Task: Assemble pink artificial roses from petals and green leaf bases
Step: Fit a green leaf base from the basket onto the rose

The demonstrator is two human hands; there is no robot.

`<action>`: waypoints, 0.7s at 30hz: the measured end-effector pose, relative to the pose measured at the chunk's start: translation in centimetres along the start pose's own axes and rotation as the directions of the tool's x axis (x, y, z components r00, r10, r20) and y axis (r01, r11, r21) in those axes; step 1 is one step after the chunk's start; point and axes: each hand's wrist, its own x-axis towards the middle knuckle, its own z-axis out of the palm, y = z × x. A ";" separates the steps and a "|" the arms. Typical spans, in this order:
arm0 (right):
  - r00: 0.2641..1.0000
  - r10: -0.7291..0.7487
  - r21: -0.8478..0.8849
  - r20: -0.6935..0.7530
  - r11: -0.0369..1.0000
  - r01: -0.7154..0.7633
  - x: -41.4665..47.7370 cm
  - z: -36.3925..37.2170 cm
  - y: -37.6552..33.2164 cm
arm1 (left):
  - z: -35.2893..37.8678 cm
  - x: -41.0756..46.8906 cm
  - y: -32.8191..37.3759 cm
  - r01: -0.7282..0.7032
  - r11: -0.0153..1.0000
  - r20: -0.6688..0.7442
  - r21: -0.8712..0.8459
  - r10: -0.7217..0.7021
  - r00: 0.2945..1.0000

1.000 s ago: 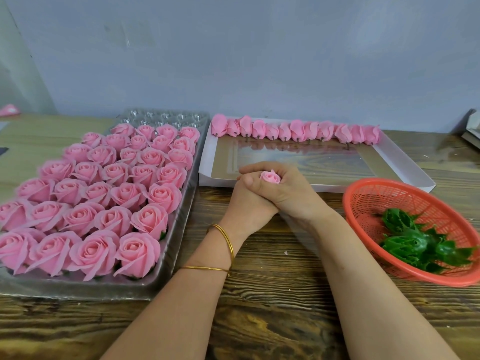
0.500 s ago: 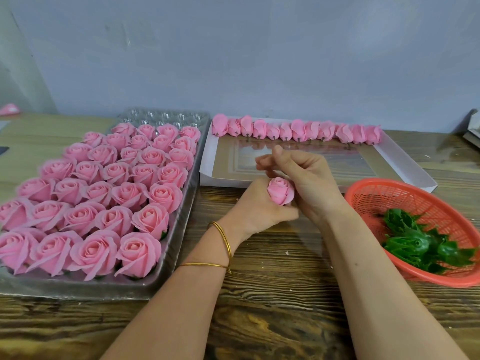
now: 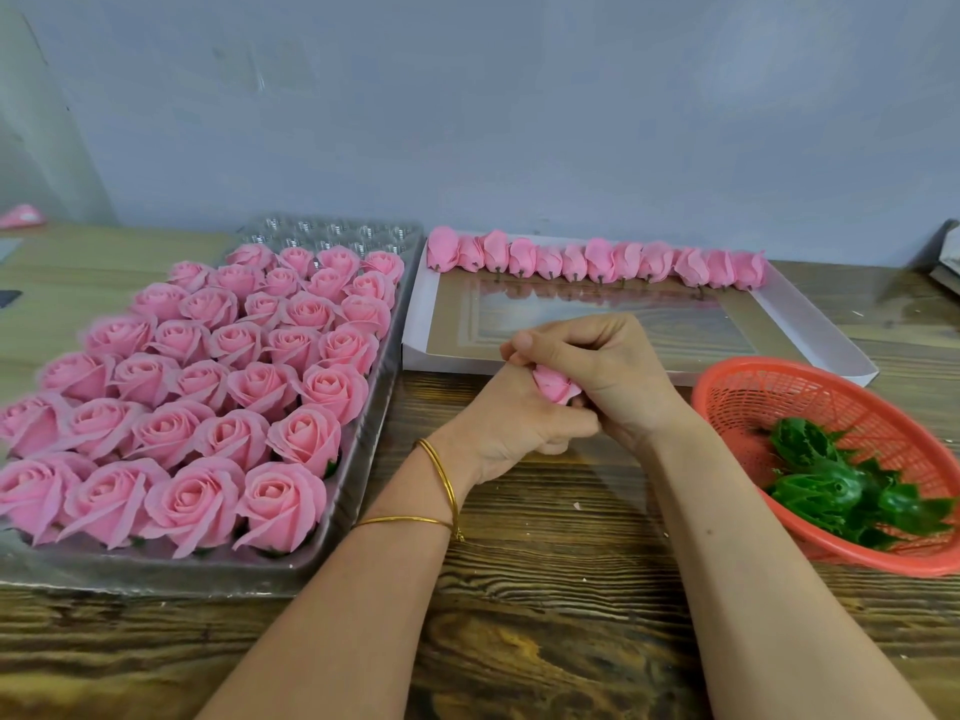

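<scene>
A pink rose bud (image 3: 554, 385) sits between both hands above the wooden table (image 3: 545, 589). My left hand (image 3: 511, 423) grips it from below, fingers curled round its base. My right hand (image 3: 602, 371) curls over it from the right, thumb and fingers on the petals; the bud's underside is hidden. Several green leaf bases (image 3: 841, 491) lie in a red basket (image 3: 779, 387) on the right. A row of closed pink buds (image 3: 597, 262) lines the far edge of a white tray (image 3: 415, 324). Several finished roses (image 3: 208, 387) fill a clear plastic tray (image 3: 363, 459) on the left.
A blue-grey wall runs behind the table. The clear tray's far cells (image 3: 332, 232) hold nothing. A small pink object (image 3: 23, 216) lies at the far left, and a grey object (image 3: 948, 257) pokes in at the right edge.
The hands opened from a tight clasp, showing more of the bud. My right hand then closed back over it and the bud tilted to the right.
</scene>
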 end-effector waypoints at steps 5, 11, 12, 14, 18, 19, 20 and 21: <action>0.999 -0.010 0.001 0.034 1.000 0.010 0.0 0.1 -0.1 | 0.0 -0.1 0.2 -0.019 1.000 0.008 -0.014 0.019 1.000; 0.999 -0.021 0.006 0.034 1.000 0.021 0.1 0.2 0.1 | -0.1 -0.2 0.4 -0.020 1.000 0.024 -0.003 0.020 1.000; 0.999 -0.020 0.012 0.034 1.000 0.019 0.2 0.2 0.2 | -0.1 -0.2 0.4 -0.023 1.000 0.021 -0.001 0.023 1.000; 0.999 -0.014 0.025 0.040 1.000 0.013 0.2 0.2 0.3 | -0.1 -0.2 0.3 -0.031 1.000 0.011 -0.004 0.031 0.999; 0.998 -0.017 -0.014 0.060 1.000 0.018 0.3 0.1 0.4 | -0.1 -0.2 0.1 -0.036 0.999 -0.001 -0.018 0.036 0.999; 0.998 -0.010 -0.021 0.070 1.000 0.011 0.2 0.1 0.4 | -0.1 -0.2 0.1 -0.034 0.999 -0.008 -0.020 0.034 0.999; 0.997 0.003 -0.022 0.082 1.000 -0.002 0.2 0.1 0.4 | -0.1 -0.3 0.1 -0.031 0.999 -0.021 -0.015 0.031 0.999; 0.996 0.022 -0.017 0.091 1.000 -0.020 0.2 0.1 0.4 | -0.1 -0.3 0.2 -0.029 1.000 -0.037 -0.005 0.029 0.999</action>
